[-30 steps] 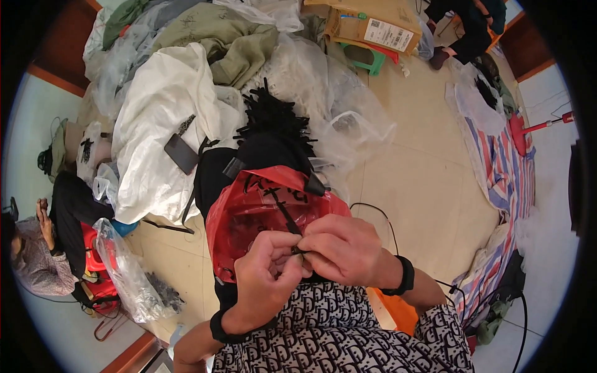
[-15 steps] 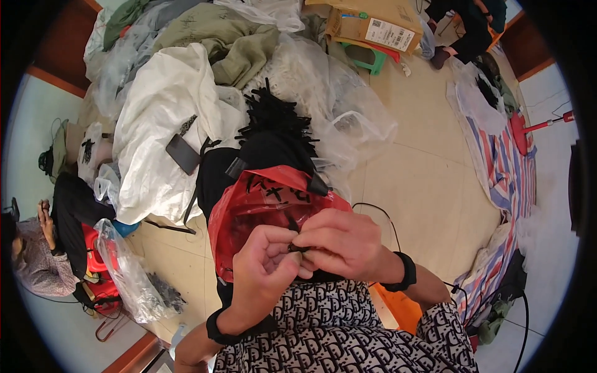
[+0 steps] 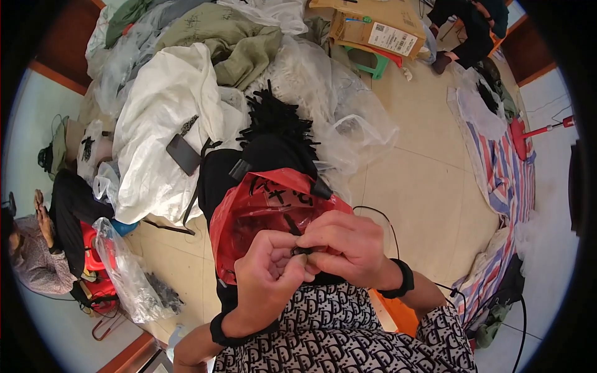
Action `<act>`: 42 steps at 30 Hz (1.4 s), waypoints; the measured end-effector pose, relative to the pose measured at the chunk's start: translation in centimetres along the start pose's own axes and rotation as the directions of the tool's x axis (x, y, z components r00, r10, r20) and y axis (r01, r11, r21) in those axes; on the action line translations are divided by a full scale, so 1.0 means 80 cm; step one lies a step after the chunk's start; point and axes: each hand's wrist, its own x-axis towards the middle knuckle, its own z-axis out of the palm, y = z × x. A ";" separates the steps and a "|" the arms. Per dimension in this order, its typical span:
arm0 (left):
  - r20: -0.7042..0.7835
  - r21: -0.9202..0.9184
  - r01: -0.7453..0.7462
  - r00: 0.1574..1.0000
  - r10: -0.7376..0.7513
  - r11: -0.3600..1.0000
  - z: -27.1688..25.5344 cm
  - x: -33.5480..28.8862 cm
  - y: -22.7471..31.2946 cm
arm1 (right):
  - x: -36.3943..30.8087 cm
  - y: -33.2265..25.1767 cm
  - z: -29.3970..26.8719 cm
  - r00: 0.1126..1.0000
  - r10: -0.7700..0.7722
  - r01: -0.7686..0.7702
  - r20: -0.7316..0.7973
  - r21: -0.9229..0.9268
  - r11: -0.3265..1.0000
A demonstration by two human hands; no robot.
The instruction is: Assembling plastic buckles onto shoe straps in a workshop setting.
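My left hand (image 3: 268, 261) and my right hand (image 3: 345, 244) meet above my lap, fingertips pinched together. Between them is a small black strip (image 3: 291, 224), one end pointing up and away; its exact kind is too small to make out. Both hands grip it, and the fingers cover most of it. Beneath and beyond lies an open red plastic bag (image 3: 239, 208) with black marks on it, spread over my lap. A bundle of short black strips (image 3: 277, 118) rests just past my knees.
A dark phone (image 3: 183, 154) lies on a white sack (image 3: 152, 130) to the left. Clear plastic bags (image 3: 354, 130) and a cardboard box (image 3: 376, 31) sit farther off. Striped sheeting (image 3: 497, 155) runs along the right wall. Other people sit at the left and far right.
Both hands stay together over the red bag, with slight finger movement. More of the black strip shows above the fingertips now.
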 end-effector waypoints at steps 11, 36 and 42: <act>0.021 -0.022 -0.049 0.999 0.049 0.999 -0.003 0.000 -0.005 | -0.005 -0.003 -0.003 0.990 0.144 -0.142 0.003 0.181 0.973; -0.036 -0.007 -0.063 0.997 0.062 0.998 -0.003 0.005 -0.012 | -0.006 0.004 0.006 0.965 0.261 -0.248 -0.008 0.281 0.927; -0.022 0.009 -0.071 0.997 0.071 0.997 -0.004 0.004 -0.013 | -0.007 0.010 0.004 0.948 0.314 -0.308 0.052 0.398 0.864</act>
